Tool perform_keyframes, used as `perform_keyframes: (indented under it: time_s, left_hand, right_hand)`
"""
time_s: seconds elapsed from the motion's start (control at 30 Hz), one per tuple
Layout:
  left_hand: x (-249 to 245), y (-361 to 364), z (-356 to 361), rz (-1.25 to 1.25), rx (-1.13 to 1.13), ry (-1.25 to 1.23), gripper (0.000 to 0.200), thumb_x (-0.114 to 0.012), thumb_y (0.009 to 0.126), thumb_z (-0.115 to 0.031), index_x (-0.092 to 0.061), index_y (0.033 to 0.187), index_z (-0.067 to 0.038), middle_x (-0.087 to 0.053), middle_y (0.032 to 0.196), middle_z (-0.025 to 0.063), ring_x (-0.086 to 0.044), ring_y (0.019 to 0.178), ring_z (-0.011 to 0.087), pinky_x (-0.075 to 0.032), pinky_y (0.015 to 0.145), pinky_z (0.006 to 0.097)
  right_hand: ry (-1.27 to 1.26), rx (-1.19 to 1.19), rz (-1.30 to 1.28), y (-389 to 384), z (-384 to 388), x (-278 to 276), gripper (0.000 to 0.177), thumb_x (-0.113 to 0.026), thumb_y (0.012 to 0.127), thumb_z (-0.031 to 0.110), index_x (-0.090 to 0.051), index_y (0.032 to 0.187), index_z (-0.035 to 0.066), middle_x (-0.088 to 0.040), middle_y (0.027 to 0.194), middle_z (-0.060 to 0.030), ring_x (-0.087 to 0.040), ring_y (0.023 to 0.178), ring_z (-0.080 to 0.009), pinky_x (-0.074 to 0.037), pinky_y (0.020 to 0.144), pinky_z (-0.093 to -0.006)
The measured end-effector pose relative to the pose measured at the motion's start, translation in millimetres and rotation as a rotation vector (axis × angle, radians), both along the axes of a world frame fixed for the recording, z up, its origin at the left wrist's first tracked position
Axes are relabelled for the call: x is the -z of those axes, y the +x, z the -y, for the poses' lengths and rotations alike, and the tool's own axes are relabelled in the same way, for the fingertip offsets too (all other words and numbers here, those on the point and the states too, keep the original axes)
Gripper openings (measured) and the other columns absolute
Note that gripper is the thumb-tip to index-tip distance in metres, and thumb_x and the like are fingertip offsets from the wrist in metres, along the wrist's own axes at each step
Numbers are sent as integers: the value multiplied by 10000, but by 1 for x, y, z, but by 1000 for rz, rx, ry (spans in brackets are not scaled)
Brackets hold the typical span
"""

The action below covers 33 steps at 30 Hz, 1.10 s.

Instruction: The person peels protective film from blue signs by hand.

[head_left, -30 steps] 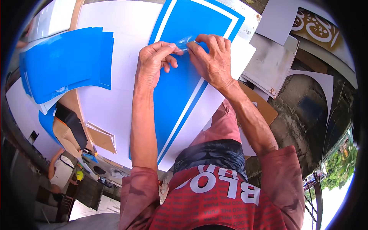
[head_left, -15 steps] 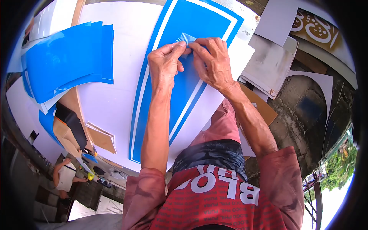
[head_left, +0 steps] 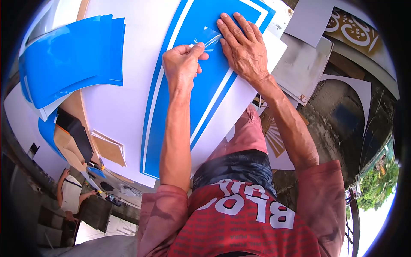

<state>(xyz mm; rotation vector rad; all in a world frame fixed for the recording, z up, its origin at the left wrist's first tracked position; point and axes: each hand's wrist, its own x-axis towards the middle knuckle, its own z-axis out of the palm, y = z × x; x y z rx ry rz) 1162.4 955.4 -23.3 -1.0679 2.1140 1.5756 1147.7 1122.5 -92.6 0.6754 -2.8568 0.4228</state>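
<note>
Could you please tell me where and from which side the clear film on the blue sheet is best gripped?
By its raised loose end, judged best from the left: the clear film curls up off the blue sheet there, where the left hand pinches it with its fingers. The right hand lies flat beside it, blocking that side.

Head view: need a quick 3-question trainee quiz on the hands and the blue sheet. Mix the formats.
1. True or false: the right hand lies flat, fingers spread, on the blue sheet.
2. What does the left hand pinch? A) a clear film strip B) a knife C) a brush
3. Fill in: the blue sheet rests on a ___ surface.

Key: 1 true; 2 A; 3 white.
</note>
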Motion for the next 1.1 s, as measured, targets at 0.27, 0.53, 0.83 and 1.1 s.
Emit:
perform_keyframes:
  time_s: [0.27,0.53,0.83,1.1]
  left_hand:
    - [-1,24,10,-8,2,-16,234,-784,865,-197,-738,909,28,-745,768,139,-512,451,62,-348,381,199]
    - [1,50,20,-32,17,-20,229,-779,867,-207,-743,914,14,-752,780,129,-527,463,58,-359,383,193]
    - [0,71,29,-45,4,-40,219,-742,900,-179,-735,804,18,-745,746,129,-572,456,92,-392,378,213]
    - [-3,88,37,-4,9,-31,237,-768,885,-222,-750,926,11,-752,779,122,-549,477,65,-382,390,197]
  right_hand:
    - [-38,-60,55,-6,1,-21,472,-503,1025,262,-519,1431,21,-488,1519,-153,-415,1419,-371,-327,1150,-526]
    - [-64,-57,-8,-4,1,-17,442,-500,1022,236,-540,1410,29,-517,1490,-151,-438,1395,-378,-333,1142,-531]
    - [-55,-61,-25,-2,2,-16,440,-464,1041,248,-536,1411,20,-517,1490,-162,-435,1396,-390,-316,1158,-536]
    - [-67,-73,-46,-3,1,-13,438,-449,1046,247,-536,1408,16,-519,1487,-168,-437,1394,-393,-316,1156,-535]
